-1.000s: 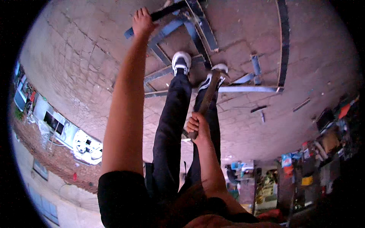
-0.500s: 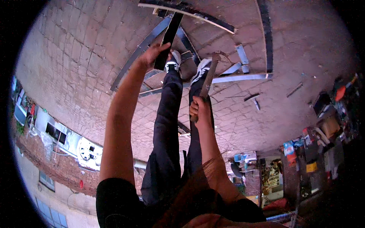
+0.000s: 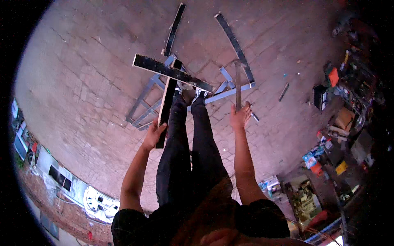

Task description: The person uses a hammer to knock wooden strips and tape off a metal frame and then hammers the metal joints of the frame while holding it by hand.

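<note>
My left hand (image 3: pixel 154 133) is closed on the near end of a black-faced wooden board (image 3: pixel 167 100) with pale raw edges. Another such board (image 3: pixel 154 65) lies crosswise over its far part, forming a lopsided cross; whether they are fastened I cannot tell. In my right hand (image 3: pixel 241 116) is a hammer (image 3: pixel 238 84), its handle between the thumb and loosely spread fingers and its head pointing away from me. Under and beyond the boards, a blue-grey frame (image 3: pixel 141 96) of straight bars lies on the ground around my shoes.
Paved ground (image 3: pixel 90 86) surrounds me. Long black strips (image 3: pixel 236 41) lie ahead, with a short dark piece (image 3: pixel 283 92) at right. Cluttered boxes and tools, including a cardboard box (image 3: pixel 344 119), line the right side. White panels (image 3: pixel 98 203) stand by a brick wall at left.
My left hand has drawn the board nearer my body, and the crosswise piece now sits over it. The right hand has moved right with the hammer, its fingers loosened. My view has shifted.
</note>
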`<state>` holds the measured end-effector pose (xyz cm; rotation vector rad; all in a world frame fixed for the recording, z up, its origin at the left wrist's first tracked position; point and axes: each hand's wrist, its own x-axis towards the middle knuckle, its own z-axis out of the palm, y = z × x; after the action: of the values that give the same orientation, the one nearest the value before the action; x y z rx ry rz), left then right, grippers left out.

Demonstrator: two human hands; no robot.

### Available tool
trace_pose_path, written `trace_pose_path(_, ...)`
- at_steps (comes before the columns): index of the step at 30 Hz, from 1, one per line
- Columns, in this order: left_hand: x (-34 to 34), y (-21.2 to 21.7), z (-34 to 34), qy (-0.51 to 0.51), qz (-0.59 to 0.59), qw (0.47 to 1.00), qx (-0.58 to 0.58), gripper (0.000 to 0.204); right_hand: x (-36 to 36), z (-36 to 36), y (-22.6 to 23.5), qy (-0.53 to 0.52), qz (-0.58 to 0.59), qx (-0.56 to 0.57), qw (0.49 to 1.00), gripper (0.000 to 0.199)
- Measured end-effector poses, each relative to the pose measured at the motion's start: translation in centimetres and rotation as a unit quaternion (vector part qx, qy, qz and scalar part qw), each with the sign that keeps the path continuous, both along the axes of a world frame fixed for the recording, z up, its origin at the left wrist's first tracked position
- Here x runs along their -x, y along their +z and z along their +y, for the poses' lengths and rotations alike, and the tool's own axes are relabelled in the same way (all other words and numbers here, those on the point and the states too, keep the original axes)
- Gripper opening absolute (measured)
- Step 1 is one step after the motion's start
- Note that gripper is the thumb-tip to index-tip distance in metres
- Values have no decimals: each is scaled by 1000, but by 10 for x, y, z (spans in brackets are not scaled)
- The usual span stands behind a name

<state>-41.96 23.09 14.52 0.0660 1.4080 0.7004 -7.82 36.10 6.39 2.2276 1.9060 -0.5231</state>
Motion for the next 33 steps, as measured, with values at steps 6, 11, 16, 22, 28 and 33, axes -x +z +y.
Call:
trace_pose_path(6, 4, 177, 5, -41, -121, 990, -52, 28, 33, 58, 184, 212, 304, -56, 927, 76)
trace_pose_path(11, 9, 297, 3, -79, -132, 979, -131, 33, 21, 88, 316, 256, 299, -10, 919, 58)
trace_pose_path(16, -3, 371, 6, -114, -84, 967, -213, 36, 15, 78, 389, 264, 262, -151, 916, 53)
trace_pose_path(22, -23, 418, 27, -97, -49, 931, -347, 35, 48, 49, 426, 161, 284, -286, 901, 47)
trace_pose_path(28, -50, 435, 74, -109, 93, 879, -456, 41, 95, 45, 449, 31, 381, -328, 864, 38)
trace_pose_path(33, -48, 437, 109, -93, 256, 781, -562, 42, 121, 63, 475, -68, 540, -236, 805, 39)
